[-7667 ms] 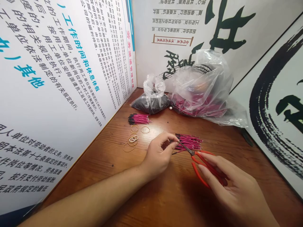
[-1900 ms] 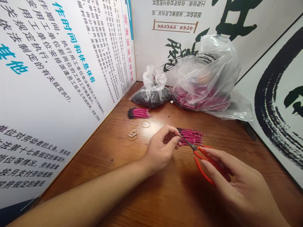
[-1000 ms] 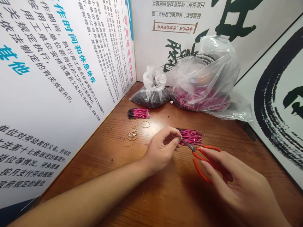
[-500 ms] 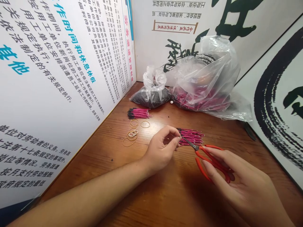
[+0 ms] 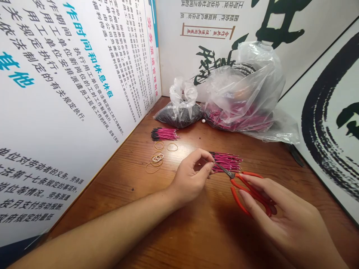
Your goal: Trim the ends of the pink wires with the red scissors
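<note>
Red-handled scissors with short dark blades (image 5: 245, 190) sit in the right hand (image 5: 283, 220), whose right fingers (image 5: 259, 186) curl together around the looped handles. Their pointed tips reach the left fingers (image 5: 203, 155), which pinch together at the black-tipped end of a thick bundle of thin pink wires (image 5: 227, 162); the bundle runs off to the right, just above the blades. The left hand (image 5: 192, 179) is turned inward on a bare forearm (image 5: 98, 228) stretched across from the lower left, and both hands hover over a warm brown wooden bench (image 5: 131, 179).

Farther along the bench, a loose scatter of thin tan rubber bands (image 5: 157, 160) lies beside a smaller bundle of pink wires with black tips (image 5: 164, 134). Beyond them, against the back corner, a knotted clear plastic bag (image 5: 182, 99) holds dark, finely packed pieces, and a larger, crumpled clear plastic bag (image 5: 246, 82) holds a mass of pink wires. A small white bead (image 5: 203, 120) rests between the two bags. Printed white panels (image 5: 70, 74) stand along the bench's sides.
</note>
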A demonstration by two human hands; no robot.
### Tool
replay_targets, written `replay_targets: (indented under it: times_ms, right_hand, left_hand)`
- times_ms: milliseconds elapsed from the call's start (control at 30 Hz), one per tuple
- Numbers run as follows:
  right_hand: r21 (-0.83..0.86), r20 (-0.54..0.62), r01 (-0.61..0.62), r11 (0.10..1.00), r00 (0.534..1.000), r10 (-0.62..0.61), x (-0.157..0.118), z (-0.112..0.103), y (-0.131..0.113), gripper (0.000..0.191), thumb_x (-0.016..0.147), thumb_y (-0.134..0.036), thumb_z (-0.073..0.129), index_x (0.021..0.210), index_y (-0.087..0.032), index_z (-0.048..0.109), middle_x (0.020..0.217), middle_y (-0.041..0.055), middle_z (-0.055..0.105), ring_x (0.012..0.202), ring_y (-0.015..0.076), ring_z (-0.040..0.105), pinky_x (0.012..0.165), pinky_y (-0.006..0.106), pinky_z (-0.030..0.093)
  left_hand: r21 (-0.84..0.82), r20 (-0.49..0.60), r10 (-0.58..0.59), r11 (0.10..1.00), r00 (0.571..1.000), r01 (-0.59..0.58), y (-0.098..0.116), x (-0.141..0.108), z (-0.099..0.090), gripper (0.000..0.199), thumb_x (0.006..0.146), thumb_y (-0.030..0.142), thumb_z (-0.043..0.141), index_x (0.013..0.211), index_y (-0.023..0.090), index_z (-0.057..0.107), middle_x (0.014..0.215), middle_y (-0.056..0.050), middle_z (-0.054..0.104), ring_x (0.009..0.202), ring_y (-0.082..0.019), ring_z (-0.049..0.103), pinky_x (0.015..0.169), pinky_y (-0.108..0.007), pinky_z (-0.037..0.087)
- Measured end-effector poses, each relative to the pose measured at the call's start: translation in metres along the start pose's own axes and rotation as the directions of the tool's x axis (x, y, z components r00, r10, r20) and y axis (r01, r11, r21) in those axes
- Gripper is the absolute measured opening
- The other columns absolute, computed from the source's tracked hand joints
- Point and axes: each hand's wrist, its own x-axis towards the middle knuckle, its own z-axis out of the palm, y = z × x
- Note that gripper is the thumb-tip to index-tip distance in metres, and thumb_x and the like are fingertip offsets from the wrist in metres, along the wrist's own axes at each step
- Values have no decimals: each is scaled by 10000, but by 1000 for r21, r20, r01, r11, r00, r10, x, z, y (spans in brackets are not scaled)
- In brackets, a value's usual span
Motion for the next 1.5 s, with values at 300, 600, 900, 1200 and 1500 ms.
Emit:
replay_targets:
  times_ms: [300,600,900,1200,1500]
  right_hand:
    - [16,1,-2,1000,1000,2,0,0,0,202,955,-328,563,1123,-247,642,1009,-4,763,842,121,739,716,198,575]
    - [-17,17,23,1000,1000,-22,0,-1,4,229,957,-358,562,1143,-249,639,1036,-11,754,879,115,722,729,199,544]
    - [-175,-33,122,977,991,-130,-2,-4,6,249,986,-320,519,1175,-201,628,975,20,757,743,149,686,700,290,479]
    - [-64,-26,12,998,1000,-14,-3,1,4,230,957,-358,556,1154,-265,628,1043,-15,752,843,121,715,740,234,529]
    - [-55,-7,5,998,1000,-6,-2,2,4,224,953,-362,539,1124,-255,637,997,-8,762,824,125,729,641,225,538]
  left_hand:
    - [0,-7,-2,1000,1000,2,0,0,0,52,896,215,579,878,168,567,771,6,567,680,-102,550,650,-239,456]
    - [2,-3,-3,1000,1000,3,-1,0,0,51,891,210,578,874,164,566,750,13,562,659,-95,537,636,-233,444]
    - [5,5,-17,1000,1000,17,-2,0,-1,68,898,228,577,874,168,556,745,16,552,647,-95,526,621,-235,444]
    - [0,-20,-9,1000,1000,9,0,0,0,80,899,237,576,879,163,550,767,15,542,641,-82,530,603,-215,453]
    - [-145,-13,-89,986,996,86,3,0,0,161,916,301,564,868,177,473,747,45,533,424,-22,437,393,-164,365]
